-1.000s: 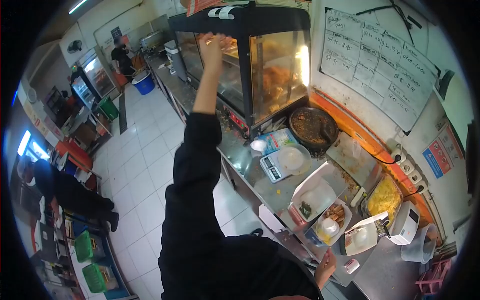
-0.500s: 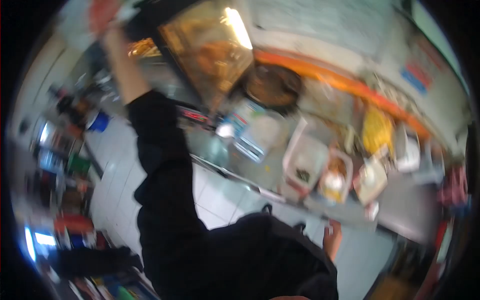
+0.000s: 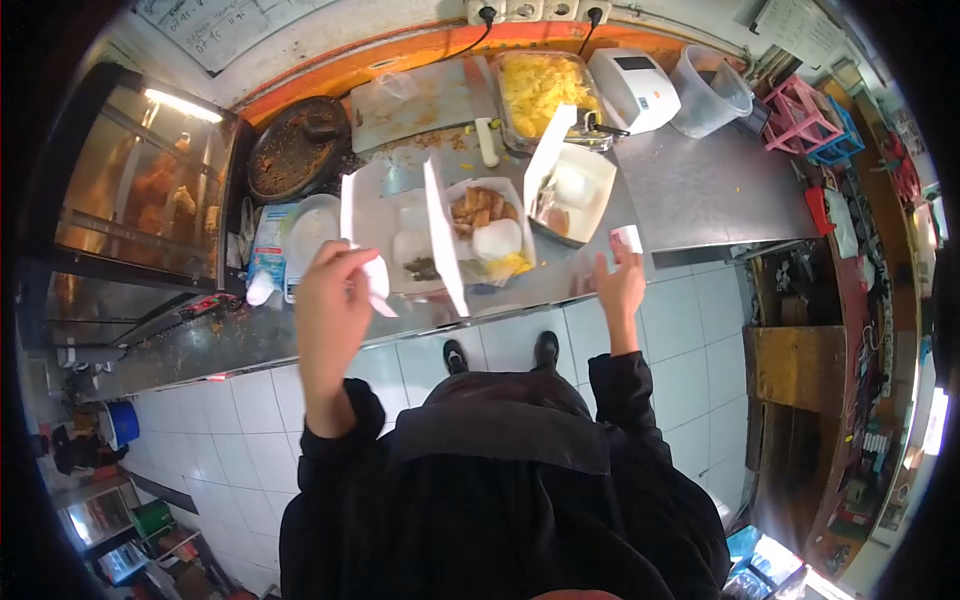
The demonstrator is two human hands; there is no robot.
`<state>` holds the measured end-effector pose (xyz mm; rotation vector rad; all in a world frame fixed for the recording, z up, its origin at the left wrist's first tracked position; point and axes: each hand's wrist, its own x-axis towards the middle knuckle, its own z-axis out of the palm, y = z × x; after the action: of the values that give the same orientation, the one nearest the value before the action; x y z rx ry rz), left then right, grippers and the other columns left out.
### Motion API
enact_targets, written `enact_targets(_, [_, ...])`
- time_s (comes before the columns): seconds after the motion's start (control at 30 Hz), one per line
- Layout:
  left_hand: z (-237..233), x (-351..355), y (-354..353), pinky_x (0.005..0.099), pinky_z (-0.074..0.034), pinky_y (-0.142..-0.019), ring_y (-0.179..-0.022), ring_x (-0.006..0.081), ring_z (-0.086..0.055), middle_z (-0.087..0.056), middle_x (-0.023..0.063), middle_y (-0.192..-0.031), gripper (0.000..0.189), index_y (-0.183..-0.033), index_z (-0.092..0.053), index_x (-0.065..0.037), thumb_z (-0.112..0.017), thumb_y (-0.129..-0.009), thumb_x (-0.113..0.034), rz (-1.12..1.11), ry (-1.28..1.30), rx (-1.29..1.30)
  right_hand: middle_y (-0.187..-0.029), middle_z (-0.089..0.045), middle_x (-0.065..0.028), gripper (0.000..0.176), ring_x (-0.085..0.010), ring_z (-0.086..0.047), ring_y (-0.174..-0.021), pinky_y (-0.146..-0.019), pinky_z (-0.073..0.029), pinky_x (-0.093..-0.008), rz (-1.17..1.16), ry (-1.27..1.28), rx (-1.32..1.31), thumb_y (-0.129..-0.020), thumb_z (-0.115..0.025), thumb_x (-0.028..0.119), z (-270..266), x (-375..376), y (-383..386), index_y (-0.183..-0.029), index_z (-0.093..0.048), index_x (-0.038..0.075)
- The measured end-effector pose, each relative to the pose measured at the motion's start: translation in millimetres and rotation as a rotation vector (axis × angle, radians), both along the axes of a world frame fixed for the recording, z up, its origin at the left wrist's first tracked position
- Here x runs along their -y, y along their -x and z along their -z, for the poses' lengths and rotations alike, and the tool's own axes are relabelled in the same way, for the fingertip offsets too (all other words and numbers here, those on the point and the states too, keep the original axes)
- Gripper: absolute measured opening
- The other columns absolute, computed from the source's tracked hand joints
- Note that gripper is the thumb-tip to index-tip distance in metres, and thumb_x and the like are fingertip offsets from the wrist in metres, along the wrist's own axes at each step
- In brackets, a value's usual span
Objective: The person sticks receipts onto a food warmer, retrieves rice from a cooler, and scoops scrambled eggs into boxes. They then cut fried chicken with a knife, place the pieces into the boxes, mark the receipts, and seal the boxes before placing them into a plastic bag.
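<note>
My left hand (image 3: 335,300) is at the upright white lid (image 3: 348,208) of the leftmost takeaway box, its fingers curled against the lid's edge. That box (image 3: 408,215) holds white rice and something dark green. Beside it, a second box (image 3: 509,190), its white lid (image 3: 445,240) standing up, contains brown fried pieces, rice and yellow bits. A third open box (image 3: 592,187) lies to the right with rice and a brown piece. My right hand (image 3: 622,285) has its fingers apart at the counter's front edge, fingertips right at a small white roll-like thing (image 3: 627,238).
Along the back stand a stone mortar (image 3: 298,148), a cutting board (image 3: 415,105), a tub of yellow food (image 3: 545,90), a white printer (image 3: 635,88) and a clear plastic container (image 3: 710,90). A lit glass display case (image 3: 140,185) is at left. A scale (image 3: 312,235) sits beside the boxes.
My left hand has come down from the far upper left to the leftmost box's lid. My right hand has moved up to the small white thing. The view has turned and steadied.
</note>
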<state>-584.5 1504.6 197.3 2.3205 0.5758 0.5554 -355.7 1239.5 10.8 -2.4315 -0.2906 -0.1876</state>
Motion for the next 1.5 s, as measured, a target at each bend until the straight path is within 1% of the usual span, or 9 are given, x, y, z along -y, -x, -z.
enact_targets(0.43, [102, 70, -216, 0.0363, -0.047, -0.076, -0.090, 0.0314, -0.058, -0.054, 0.0149, -0.102, 0.046, -0.108, -0.057, 0.001, -0.066, -0.073, -0.028, -0.103, -0.229, -0.138, -0.086, -0.064, -0.0120, 0.036, -0.0303, -0.061, -0.081, -0.075, -0.047, -0.0414, -0.309, -0.480, -0.186, -0.073, -0.067, 0.020, -43, 6, -91, -0.102, -0.052, 0.007])
enact_targets(0.6, [100, 104, -196, 0.0412, -0.047, -0.074, -0.087, 0.0335, -0.057, -0.054, 0.0145, -0.100, 0.035, -0.096, -0.059, -0.001, -0.065, -0.073, -0.027, -0.210, -0.185, -0.094, -0.088, -0.061, -0.0072, 0.028, -0.0253, -0.050, -0.100, -0.080, -0.042, -0.0364, -0.673, 0.211, 0.182, -0.071, -0.068, 0.025, -19, -22, -101, -0.093, -0.057, 0.011])
enact_targets(0.73, [57, 94, -142, 0.0422, -0.046, -0.073, -0.087, 0.0332, -0.057, -0.057, 0.0179, -0.097, 0.042, -0.094, -0.060, 0.001, -0.063, -0.074, -0.035, -0.607, -0.373, 0.036, -0.088, -0.061, -0.0090, 0.025, -0.0279, -0.055, -0.093, -0.076, -0.045, -0.0379, -0.613, -0.168, 0.360, -0.073, -0.065, 0.029, -22, -17, -74, -0.092, -0.059, 0.013])
enact_targets(0.8, [56, 72, -126, 0.0418, -0.047, -0.072, -0.086, 0.0333, -0.058, -0.057, 0.0199, -0.094, 0.042, -0.090, -0.060, 0.003, -0.063, -0.074, -0.036, -0.681, -0.479, 0.012, -0.093, -0.061, -0.0138, 0.027, -0.0312, -0.058, -0.088, -0.072, -0.047, -0.0406, -0.644, -0.001, -0.373, -0.076, -0.062, 0.029, -35, -11, -41, -0.098, -0.059, 0.012])
enact_targets(0.97, [125, 22, -99, 0.0459, -0.044, -0.060, -0.065, 0.0344, -0.060, -0.060, 0.0215, -0.070, 0.023, -0.069, -0.061, 0.002, -0.056, -0.076, -0.020, -0.350, -0.720, -0.239, -0.090, -0.062, -0.0187, 0.027, -0.0362, -0.059, -0.082, -0.069, -0.048, -0.0431, -1.067, 0.022, -0.013, -0.088, -0.046, 0.026, 73, -57, -16, -0.099, -0.057, 0.004])
enact_targets(1.03, [74, 49, -98, 0.0484, -0.043, -0.057, -0.062, 0.0360, -0.060, -0.060, 0.0219, -0.068, 0.013, -0.067, -0.061, 0.002, -0.055, -0.071, -0.010, -0.451, -0.381, -0.205, -0.094, -0.059, -0.0184, 0.034, -0.0323, -0.058, -0.085, -0.072, -0.045, -0.0404, -0.995, 0.026, -0.682, -0.093, -0.038, 0.029, 33, -76, -14, -0.105, -0.055, 0.001])
enact_targets(1.3, [100, 68, -94, 0.0416, -0.048, -0.065, -0.079, 0.0323, -0.059, -0.058, 0.0169, -0.081, 0.021, -0.082, -0.061, -0.001, -0.063, -0.063, -0.009, -0.419, -0.305, -0.221, -0.089, -0.061, -0.0216, 0.030, -0.0403, -0.058, -0.083, -0.073, -0.043, -0.0467, -0.775, 0.081, -0.847, -0.089, -0.043, 0.022, 9, -60, 2, -0.102, -0.050, -0.004])
enact_targets(1.37, [91, 92, -79, 0.0400, -0.049, -0.065, -0.077, 0.0315, -0.060, -0.056, 0.0148, -0.081, 0.021, -0.080, -0.061, -0.001, -0.064, -0.061, -0.010, -0.382, -0.226, -0.246, -0.074, -0.061, -0.0204, 0.026, -0.0381, -0.061, -0.066, -0.059, -0.046, -0.0456, -1.087, 0.119, -0.116, -0.088, -0.039, 0.016, 55, -32, -1, -0.101, -0.048, -0.004])
enact_targets(1.5, [81, 147, -45, 0.0382, -0.051, -0.063, -0.075, 0.0300, -0.061, -0.060, 0.0127, -0.082, 0.020, -0.081, -0.065, -0.005, -0.063, -0.061, -0.010, -0.487, -0.240, -0.165, -0.056, -0.058, -0.0129, 0.025, -0.0182, -0.057, -0.041, -0.038, -0.046, -0.0313, -1.095, -0.040, -0.528, -0.088, -0.033, 0.009, 6, 15, 40, -0.107, -0.047, 0.000])
